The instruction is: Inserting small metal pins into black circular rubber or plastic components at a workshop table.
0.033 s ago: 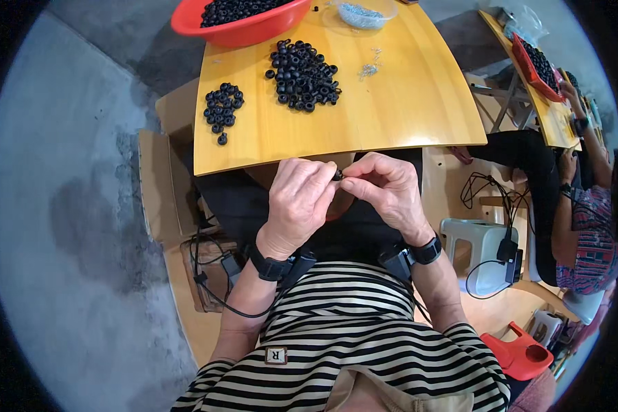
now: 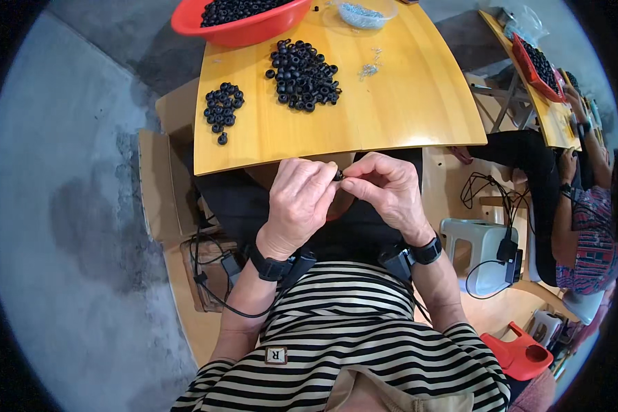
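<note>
Just off the table's near edge, my left hand (image 2: 297, 199) and my right hand (image 2: 390, 192) meet fingertip to fingertip. Pinched between them is a small black round part (image 2: 338, 176), mostly covered by the fingers, so its details are hidden. Both hands are closed on it, thumbs and forefingers pressed together. On the table beyond lies a large pile of black ring-like parts (image 2: 303, 79), with a smaller group of similar parts (image 2: 222, 106) to its left. Tiny shiny metal pieces (image 2: 369, 70) are scattered to the right of the large pile.
A red basin (image 2: 250, 31) of black parts and a clear plastic tub (image 2: 364, 19) of small metal pieces stand at the yellow table's (image 2: 405, 110) far side. On the right are a white stool (image 2: 470, 257), cables (image 2: 508, 199) and a co-worker (image 2: 587, 233) at another table.
The co-worker's hand beside the red basket at far right has shifted slightly. My own hands and the part between them look unmoved.
</note>
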{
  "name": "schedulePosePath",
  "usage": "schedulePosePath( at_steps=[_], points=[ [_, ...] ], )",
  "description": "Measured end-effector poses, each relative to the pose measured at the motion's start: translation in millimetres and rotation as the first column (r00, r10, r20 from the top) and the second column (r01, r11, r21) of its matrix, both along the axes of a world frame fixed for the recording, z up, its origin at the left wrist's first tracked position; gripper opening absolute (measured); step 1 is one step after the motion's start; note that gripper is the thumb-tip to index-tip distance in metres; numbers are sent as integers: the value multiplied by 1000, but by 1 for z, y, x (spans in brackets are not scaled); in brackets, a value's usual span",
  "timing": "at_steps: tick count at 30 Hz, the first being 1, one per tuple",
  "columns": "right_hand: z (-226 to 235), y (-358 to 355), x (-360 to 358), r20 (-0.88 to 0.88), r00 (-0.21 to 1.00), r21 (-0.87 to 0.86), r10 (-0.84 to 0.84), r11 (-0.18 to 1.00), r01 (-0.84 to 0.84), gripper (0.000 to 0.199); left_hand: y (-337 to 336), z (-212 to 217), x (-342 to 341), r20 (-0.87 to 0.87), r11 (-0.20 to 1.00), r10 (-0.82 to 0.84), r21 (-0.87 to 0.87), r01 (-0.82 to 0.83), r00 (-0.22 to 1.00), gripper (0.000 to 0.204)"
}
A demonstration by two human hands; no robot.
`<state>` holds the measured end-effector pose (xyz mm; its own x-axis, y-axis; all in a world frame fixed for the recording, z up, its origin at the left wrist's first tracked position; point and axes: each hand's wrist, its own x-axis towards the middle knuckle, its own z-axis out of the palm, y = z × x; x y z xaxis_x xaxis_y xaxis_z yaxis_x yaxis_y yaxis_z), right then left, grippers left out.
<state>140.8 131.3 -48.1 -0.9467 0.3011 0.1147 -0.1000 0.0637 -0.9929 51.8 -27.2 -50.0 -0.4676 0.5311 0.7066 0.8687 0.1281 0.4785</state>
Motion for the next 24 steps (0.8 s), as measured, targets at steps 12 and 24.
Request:
schedulePosePath(
  at_steps=[12,24],
  points=[
    [8,7,-4,39,991,-227,130,967,-118,13,-1,4,4,52,992,-108,68,105,993,30],
    [1,4,-5,50,965,-529,258,827,-193,14,-9,2,12,312,980,-162,163,115,936,30]
  ],
)
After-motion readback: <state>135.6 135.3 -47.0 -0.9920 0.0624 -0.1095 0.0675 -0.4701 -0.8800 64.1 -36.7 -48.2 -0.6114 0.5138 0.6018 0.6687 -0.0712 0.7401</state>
